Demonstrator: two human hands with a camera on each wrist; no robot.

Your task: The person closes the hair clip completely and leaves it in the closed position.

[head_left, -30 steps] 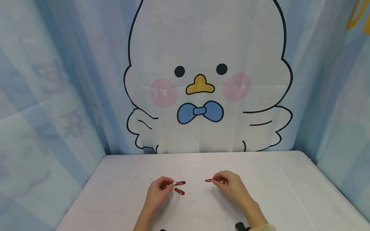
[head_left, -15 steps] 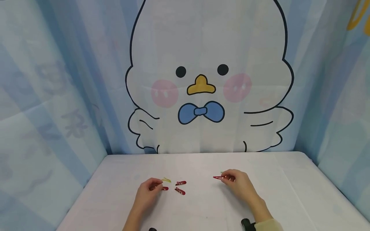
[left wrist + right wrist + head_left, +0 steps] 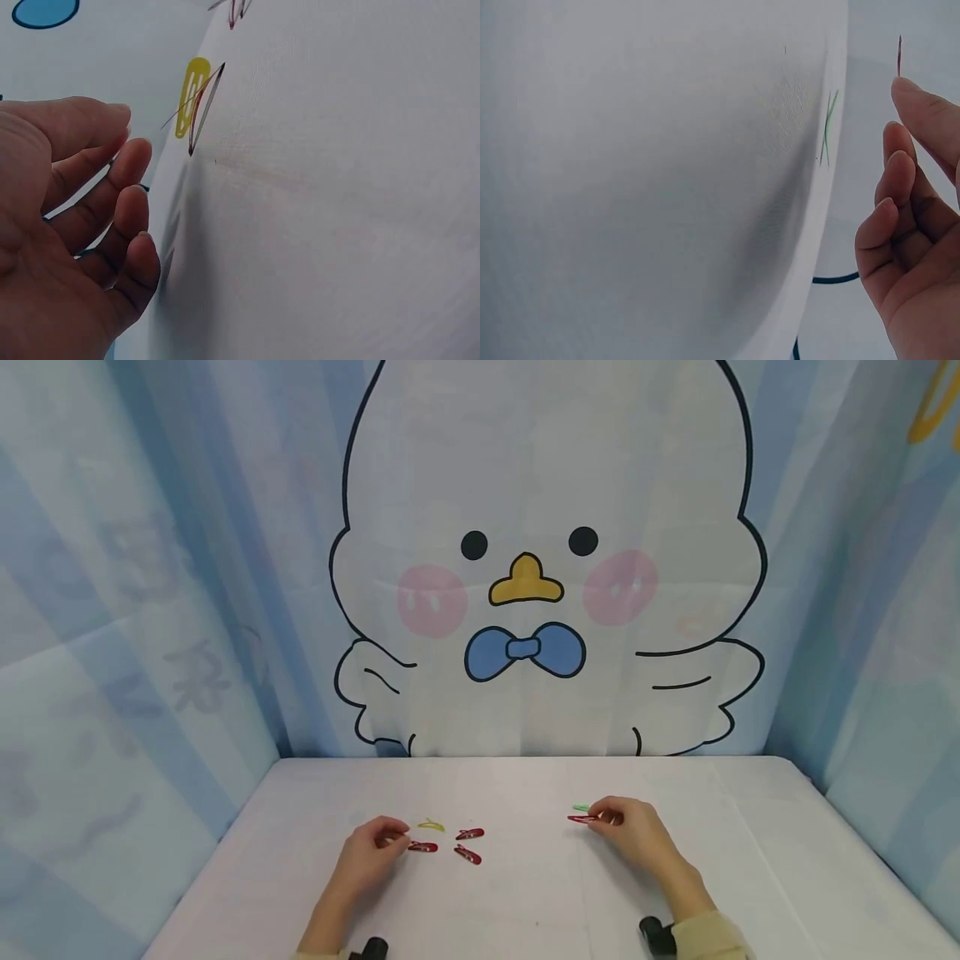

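Near the left of the table's middle lies a red snap hair clip, with my left hand right beside it. In the left wrist view this hand's fingers are loosely bent and apart from the clip, holding nothing. A yellow hair clip lies just behind. Two more red clips, one farther back and one nearer, lie to the right. My right hand pinches another red hair clip between thumb and fingertip, above the table. A green hair clip lies on the table close by.
The white table ends at a back edge against a printed curtain with a cartoon bird. More curtain hangs along the left side. Dark wrist mounts sit on the forearms.
My left hand has drawn back leftward, leaving a red clip and the yellow clip on the table. My right hand has moved right with its red clip; the green clip now shows beside it.
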